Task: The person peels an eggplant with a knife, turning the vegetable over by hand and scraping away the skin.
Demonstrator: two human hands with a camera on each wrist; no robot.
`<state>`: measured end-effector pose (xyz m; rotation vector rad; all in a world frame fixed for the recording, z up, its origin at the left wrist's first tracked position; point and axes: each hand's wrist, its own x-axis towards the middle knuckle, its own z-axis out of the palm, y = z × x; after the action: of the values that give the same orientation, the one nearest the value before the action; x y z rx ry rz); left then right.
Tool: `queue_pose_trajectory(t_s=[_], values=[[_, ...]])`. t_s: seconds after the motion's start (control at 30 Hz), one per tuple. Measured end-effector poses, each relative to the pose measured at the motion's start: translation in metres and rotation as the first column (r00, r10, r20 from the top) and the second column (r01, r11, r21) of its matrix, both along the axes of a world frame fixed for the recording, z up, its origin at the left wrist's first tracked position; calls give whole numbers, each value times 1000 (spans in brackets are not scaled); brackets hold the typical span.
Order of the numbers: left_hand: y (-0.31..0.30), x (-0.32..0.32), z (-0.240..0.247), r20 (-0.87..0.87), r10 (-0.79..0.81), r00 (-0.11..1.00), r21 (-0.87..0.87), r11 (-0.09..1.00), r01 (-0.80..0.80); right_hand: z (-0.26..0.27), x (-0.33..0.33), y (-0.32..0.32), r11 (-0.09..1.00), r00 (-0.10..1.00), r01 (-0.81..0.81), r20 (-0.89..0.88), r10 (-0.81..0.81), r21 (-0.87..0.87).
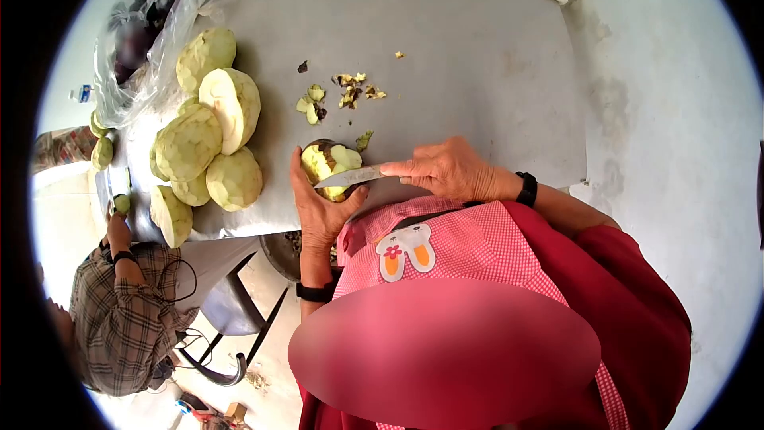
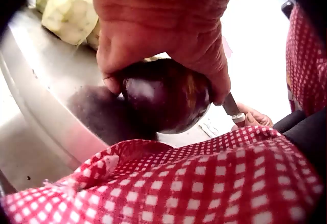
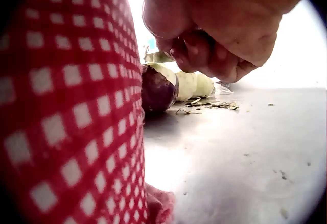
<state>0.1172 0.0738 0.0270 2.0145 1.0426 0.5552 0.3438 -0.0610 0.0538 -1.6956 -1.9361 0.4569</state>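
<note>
My left hand (image 1: 318, 213) grips a round, partly peeled purple eggplant (image 1: 318, 161) near the table's front edge, thumb on one side and fingers on the other. Its upper part shows pale yellow-green flesh, while the left wrist view shows dark glossy skin on the eggplant's underside (image 2: 166, 99). In my right hand (image 1: 452, 171) is a knife (image 1: 350, 177), its blade lying across the peeled flesh and its tip near the left hand. The handle is mostly hidden in the fingers. The right wrist view shows the right hand's curled fingers (image 3: 199, 50) above the table.
Several peeled eggplants (image 1: 187, 143) are piled on the grey table (image 1: 477, 48) at the left, beside a clear plastic bag (image 1: 179, 40) of dark eggplants. Peel scraps (image 1: 312, 102) lie beyond the held eggplant. Another person in a plaid shirt (image 1: 135, 318) works at the far left, near a chair (image 1: 227, 302).
</note>
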Motion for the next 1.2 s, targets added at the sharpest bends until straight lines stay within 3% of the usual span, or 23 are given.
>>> queue_pose_trajectory(t_s=[0.07, 0.17, 0.73, 0.93, 1.0, 1.13, 1.2], values=[[-2, 1, 0, 8, 31, 999, -57, 998, -30, -3, 1, 0, 1000, 1000, 4, 15, -4, 15], [0, -4, -6, -70, 28, 997, -4, 1000, -28, 1, -1, 3, 1000, 999, 6, 41, -6, 21], [0, -2, -4, 20, 31, 999, -49, 998, -30, 11, 6, 18, 990, 983, -33, 182, 7, 136], [0, -4, -1, -22, 12, 1000, -16, 1000, -12, -20, 31, 22, 986, 969, 129, 196, -147, 104], [3, -4, -5, -1, 21, 1000, -31, 999, -21, -15, 39, 20, 985, 985, 171, 16, -171, 3], [1, -2, -3, -29, 0, 1000, 10, 1000, 0, 8, 37, 24, 985, 988, 150, -25, -153, -87], [-1, -7, 0, -65, 9, 998, 12, 1000, -8, 10, 28, 21, 990, 986, 85, -131, -100, -115]])
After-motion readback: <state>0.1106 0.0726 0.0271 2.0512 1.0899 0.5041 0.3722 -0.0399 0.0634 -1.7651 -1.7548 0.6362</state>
